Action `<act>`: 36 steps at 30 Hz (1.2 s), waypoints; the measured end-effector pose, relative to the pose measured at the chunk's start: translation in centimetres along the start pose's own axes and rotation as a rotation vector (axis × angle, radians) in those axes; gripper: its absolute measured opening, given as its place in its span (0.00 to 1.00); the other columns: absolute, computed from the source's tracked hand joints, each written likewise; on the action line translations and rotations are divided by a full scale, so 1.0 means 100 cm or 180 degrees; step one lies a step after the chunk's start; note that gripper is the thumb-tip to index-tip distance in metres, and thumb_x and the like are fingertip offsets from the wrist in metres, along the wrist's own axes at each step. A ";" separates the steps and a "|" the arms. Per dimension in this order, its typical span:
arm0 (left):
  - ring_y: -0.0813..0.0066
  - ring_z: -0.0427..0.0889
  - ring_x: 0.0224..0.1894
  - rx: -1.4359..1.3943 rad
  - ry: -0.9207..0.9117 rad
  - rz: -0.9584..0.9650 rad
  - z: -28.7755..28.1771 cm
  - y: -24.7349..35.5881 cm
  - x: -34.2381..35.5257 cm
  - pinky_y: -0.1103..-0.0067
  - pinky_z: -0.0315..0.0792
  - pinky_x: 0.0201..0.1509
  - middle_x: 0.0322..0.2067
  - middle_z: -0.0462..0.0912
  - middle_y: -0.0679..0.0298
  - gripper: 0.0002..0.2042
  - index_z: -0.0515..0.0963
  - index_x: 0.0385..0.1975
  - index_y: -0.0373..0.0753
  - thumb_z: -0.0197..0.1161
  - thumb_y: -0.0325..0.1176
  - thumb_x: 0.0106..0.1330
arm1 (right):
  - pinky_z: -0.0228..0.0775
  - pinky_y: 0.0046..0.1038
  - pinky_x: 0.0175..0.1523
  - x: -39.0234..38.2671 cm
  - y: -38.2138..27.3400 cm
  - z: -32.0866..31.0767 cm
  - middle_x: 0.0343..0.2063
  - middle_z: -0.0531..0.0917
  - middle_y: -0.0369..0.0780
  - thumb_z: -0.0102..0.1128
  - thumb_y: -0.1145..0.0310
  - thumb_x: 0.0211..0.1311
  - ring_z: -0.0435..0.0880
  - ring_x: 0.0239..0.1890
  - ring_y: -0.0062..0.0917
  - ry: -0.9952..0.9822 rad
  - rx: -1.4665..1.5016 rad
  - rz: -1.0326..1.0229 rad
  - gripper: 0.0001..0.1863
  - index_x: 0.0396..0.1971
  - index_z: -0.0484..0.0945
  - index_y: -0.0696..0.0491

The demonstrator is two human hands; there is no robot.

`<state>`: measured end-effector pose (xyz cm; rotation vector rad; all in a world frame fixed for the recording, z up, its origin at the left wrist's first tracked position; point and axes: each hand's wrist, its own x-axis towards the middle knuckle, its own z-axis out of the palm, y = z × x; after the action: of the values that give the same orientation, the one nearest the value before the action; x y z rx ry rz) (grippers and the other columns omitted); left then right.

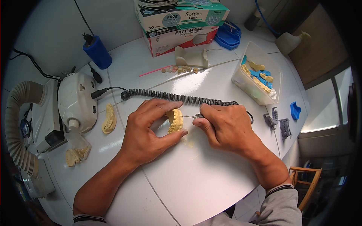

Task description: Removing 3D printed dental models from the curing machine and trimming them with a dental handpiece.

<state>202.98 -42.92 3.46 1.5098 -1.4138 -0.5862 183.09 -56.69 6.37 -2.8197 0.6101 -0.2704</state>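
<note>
Near the middle of the white tiled table, my left hand (145, 132) is closed round a yellow plaster dental cast (175, 121), thumb and fingers at its opposite edges. The row of teeth on the cast stands upright, facing right. My right hand (230, 126) grips a rotary handpiece (197, 116) with a thin metal bur pointing left at the cast. Whether the tip touches the teeth I cannot tell. From behind my right hand a black coiled cord (181, 96) runs left to a white control unit (77, 100). Pale yellow dust lies on the table below the handpiece.
Two more casts (109, 119) (78, 153) lie at the left, near a ribbed suction hose (17, 113). Mask boxes (181, 28) stand at the back. At the right are a clear plastic tub (247, 81) with casts, grey pieces (285, 128) and a blue mould (295, 110).
</note>
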 end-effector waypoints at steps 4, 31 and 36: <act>0.65 0.84 0.53 -0.0030 -0.0008 -0.0038 0.000 0.000 0.000 0.72 0.76 0.61 0.49 0.85 0.55 0.29 0.84 0.57 0.36 0.81 0.30 0.51 | 0.72 0.41 0.24 0.000 -0.001 -0.002 0.19 0.82 0.41 0.55 0.47 0.76 0.82 0.19 0.41 -0.0009 0.0032 -0.0011 0.24 0.26 0.76 0.51; 0.67 0.85 0.59 -0.0524 -0.0225 -0.0278 0.000 0.001 -0.002 0.71 0.74 0.70 0.55 0.86 0.54 0.31 0.80 0.61 0.36 0.83 0.31 0.55 | 0.69 0.39 0.23 -0.003 0.004 0.002 0.18 0.79 0.40 0.55 0.48 0.76 0.79 0.17 0.40 0.0125 0.0199 -0.0212 0.23 0.26 0.74 0.52; 0.65 0.84 0.60 -0.0530 -0.0255 -0.0281 0.000 0.001 -0.001 0.70 0.73 0.71 0.57 0.86 0.54 0.32 0.80 0.61 0.36 0.83 0.32 0.54 | 0.69 0.39 0.23 -0.002 0.003 0.001 0.18 0.79 0.40 0.56 0.49 0.76 0.79 0.17 0.40 0.0140 0.0212 -0.0199 0.23 0.26 0.74 0.51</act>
<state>202.94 -42.79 3.50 1.4347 -1.3286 -0.8067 182.83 -56.80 6.13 -2.7786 0.5127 -0.3582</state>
